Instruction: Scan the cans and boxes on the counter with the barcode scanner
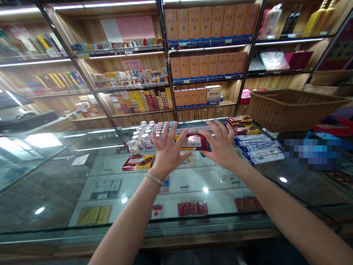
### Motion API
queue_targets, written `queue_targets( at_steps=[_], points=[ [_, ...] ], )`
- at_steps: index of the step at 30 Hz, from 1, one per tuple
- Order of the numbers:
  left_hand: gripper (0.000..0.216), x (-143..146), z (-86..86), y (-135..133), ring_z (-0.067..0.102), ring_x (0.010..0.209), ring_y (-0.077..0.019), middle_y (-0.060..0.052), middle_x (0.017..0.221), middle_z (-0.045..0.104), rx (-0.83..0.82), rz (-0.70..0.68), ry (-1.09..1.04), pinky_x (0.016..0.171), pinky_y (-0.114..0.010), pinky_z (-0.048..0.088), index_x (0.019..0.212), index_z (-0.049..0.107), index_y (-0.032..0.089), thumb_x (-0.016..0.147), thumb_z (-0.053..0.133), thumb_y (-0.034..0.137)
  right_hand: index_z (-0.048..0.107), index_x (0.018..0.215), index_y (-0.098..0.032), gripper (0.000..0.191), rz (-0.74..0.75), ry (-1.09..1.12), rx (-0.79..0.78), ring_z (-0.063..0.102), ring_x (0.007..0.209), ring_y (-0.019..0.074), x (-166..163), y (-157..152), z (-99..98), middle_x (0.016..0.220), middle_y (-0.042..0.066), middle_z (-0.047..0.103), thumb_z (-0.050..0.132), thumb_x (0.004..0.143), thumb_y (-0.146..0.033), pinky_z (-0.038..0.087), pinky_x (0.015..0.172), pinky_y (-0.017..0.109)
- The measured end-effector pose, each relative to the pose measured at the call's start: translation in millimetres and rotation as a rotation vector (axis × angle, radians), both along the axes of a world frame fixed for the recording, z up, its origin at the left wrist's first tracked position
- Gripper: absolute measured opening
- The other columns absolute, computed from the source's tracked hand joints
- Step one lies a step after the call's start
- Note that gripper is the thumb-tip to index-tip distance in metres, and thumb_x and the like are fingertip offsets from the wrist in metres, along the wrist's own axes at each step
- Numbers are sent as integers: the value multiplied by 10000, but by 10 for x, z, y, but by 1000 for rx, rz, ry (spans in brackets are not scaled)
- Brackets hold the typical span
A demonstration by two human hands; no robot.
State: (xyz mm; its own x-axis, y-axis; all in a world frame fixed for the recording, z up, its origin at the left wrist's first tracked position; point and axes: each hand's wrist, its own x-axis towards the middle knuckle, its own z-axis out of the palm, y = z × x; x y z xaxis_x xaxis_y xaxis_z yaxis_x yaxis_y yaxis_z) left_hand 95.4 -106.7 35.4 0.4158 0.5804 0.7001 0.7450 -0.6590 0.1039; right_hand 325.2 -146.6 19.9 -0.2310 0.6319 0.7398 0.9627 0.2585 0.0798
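A red and yellow chocolate bar (193, 142) with a pale label lies on the glass counter between my two hands. My left hand (167, 152) is spread over its left end, with the index finger and thumb apart; a beaded bracelet (154, 179) is on that wrist. At the right end, my right hand (222, 147) has its fingers spread, with thumb and index finger beside the bar's edge. Whether the fingertips touch the wrapper I cannot tell. Left of my left hand lie more chocolate bars (138, 162) in the same wrapper.
Small clear-lidded jars (145, 137) stand behind my left hand. To the right are stacked chocolate bars (242, 125), blue-and-white packets (259, 148) and a wicker basket (295, 110). Cigarette packs (192, 208) show under the glass counter (171, 200). Shelves with orange boxes (205, 25) rise behind.
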Motion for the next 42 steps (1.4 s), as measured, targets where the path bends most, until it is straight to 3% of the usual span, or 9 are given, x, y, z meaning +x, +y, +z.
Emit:
queue_targets(
  at_steps=[8,12,17,20,25,31,37,42],
  points=[
    [723,62,-37,-26,179,1609,-371,-62,1702,343,33,17,115,1262,-637,-167,1434,564,360,773,843,267,537,1374,-225,619,45,-24,-21,228,1553,391,-53,-64,29,1638,185,377,762,830,-417,86,1227,627],
    [636,66,-35,-34,182,1604,-383,-65,1720,299,11,12,47,1266,-640,-134,1367,625,347,772,849,325,488,1444,-251,707,53,-25,-38,215,1558,394,-30,-70,46,1651,170,354,771,826,-446,81,1231,633],
    [611,40,-41,-9,73,1613,-413,-48,1756,172,-59,29,-61,1258,-663,-85,1344,654,380,770,860,418,270,1608,-264,938,80,36,-100,159,1585,382,48,-39,61,1686,170,269,715,850,-593,105,1243,622],
    [652,14,-51,26,26,1611,-436,-56,1764,102,-111,-1,-96,1250,-693,-47,1374,635,384,767,863,444,221,1631,-270,944,87,83,-140,150,1589,378,95,27,14,1693,173,232,680,872,-594,131,1235,638],
    [761,26,-91,55,24,1610,-440,-52,1769,-11,-216,-126,-71,1262,-672,79,1408,601,389,717,887,528,294,1605,-331,892,90,104,-237,140,1588,383,77,120,-115,1704,149,201,729,852,-528,166,1221,659],
    [793,89,-121,8,15,1613,-438,-68,1768,-10,-283,-231,-41,1269,-653,79,1457,556,383,742,870,516,482,1488,-292,800,166,129,-273,137,1580,420,-72,175,-206,1700,167,219,770,793,-565,149,1213,694],
    [734,92,-131,27,23,1609,-446,-79,1767,-44,-267,-232,-44,1245,-699,80,1455,555,374,799,794,599,531,1409,-271,677,231,188,-206,167,1581,400,-80,200,-231,1686,165,286,736,812,-515,125,1219,700],
    [804,43,-140,78,49,1607,-446,-109,1762,-22,-250,-214,-72,1247,-698,81,1478,535,352,790,731,718,560,1310,-233,551,201,158,-112,229,1570,375,18,153,-179,1657,184,352,698,841,-488,103,1241,667]
  ],
)
